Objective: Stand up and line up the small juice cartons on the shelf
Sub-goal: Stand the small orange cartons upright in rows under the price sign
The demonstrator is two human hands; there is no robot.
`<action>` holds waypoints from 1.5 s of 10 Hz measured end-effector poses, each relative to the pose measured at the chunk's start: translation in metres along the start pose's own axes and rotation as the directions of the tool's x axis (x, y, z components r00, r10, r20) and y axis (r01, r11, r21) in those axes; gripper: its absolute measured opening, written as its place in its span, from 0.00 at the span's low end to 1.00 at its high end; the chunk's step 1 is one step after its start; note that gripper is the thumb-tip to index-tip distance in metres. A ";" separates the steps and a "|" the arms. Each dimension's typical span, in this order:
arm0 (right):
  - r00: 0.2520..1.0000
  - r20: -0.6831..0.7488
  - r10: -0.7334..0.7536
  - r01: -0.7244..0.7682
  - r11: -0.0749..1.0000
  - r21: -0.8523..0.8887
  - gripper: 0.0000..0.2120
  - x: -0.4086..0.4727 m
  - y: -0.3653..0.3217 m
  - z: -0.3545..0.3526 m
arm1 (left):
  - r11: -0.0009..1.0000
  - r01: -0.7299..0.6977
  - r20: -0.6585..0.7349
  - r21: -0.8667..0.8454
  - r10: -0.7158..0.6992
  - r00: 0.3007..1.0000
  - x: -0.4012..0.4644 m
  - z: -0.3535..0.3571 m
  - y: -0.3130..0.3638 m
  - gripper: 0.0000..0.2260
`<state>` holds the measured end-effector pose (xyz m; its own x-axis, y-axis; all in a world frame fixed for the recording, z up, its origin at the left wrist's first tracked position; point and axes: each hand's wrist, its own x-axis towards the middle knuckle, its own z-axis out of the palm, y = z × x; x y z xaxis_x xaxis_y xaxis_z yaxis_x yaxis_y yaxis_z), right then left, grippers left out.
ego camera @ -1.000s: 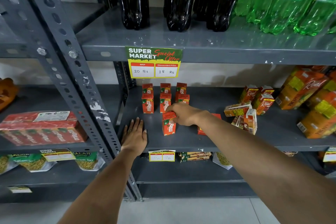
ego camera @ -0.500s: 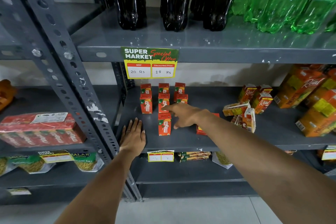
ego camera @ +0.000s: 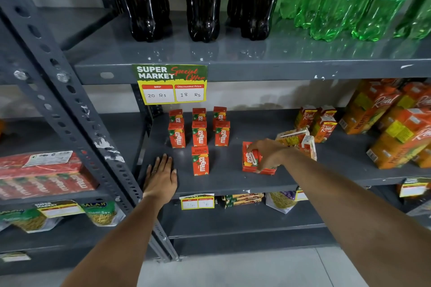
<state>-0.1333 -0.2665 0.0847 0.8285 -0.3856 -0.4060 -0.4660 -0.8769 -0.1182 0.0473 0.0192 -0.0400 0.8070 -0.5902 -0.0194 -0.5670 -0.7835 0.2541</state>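
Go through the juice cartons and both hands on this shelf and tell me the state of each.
Standing Maaza cartons: seven upright, in rows.
Fallen Maaza carton: lying down, right hand on it.
Right hand: gripping the fallen carton.
Left hand: flat on the shelf, empty.
Real cartons: some toppled.

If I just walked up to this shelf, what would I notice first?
Probably the little red Maaza cartons standing in neat rows on the middle shelf, under the yellow price sign. Just right of them, the right hand closes its grip on a carton lying on its side, while the left hand rests flat on the shelf. Above stand dark cola bottles and green Sprite bottles.
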 end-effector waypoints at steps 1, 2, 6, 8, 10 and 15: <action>1.000 -0.007 -0.014 0.014 1.000 -0.005 0.43 0.002 0.002 0.009 | 1.000 0.002 0.006 -0.010 -0.002 1.000 0.000 0.000 0.001 0.24; 0.998 -0.053 -0.039 0.040 0.999 0.012 0.46 0.007 0.004 0.016 | 1.000 0.009 0.019 -0.007 -0.009 1.000 0.000 -0.001 0.001 0.24; 0.998 0.058 0.015 -0.022 0.993 0.117 0.42 0.028 0.004 0.005 | 1.000 0.012 0.003 -0.014 -0.012 1.000 -0.001 -0.003 0.003 0.24; 0.974 0.224 -0.027 -0.016 0.981 0.191 0.32 0.028 -0.007 -0.021 | 1.000 0.010 -0.009 -0.014 -0.010 1.000 -0.001 -0.002 0.003 0.24; 0.960 0.254 -0.115 0.028 0.946 0.321 0.18 0.025 -0.019 -0.034 | 1.000 0.011 -0.013 -0.016 -0.011 1.000 -0.002 -0.002 0.002 0.25; 0.962 0.257 -0.087 -0.127 0.694 0.709 0.25 0.025 -0.018 -0.029 | 1.000 0.012 -0.010 -0.022 -0.012 1.000 -0.002 -0.003 0.003 0.25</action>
<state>-0.0951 -0.2685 0.1028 0.7581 -0.2212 -0.6135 -0.6484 -0.3561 -0.6729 0.0446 0.0187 -0.0365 0.8157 -0.5784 -0.0125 -0.5532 -0.7862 0.2755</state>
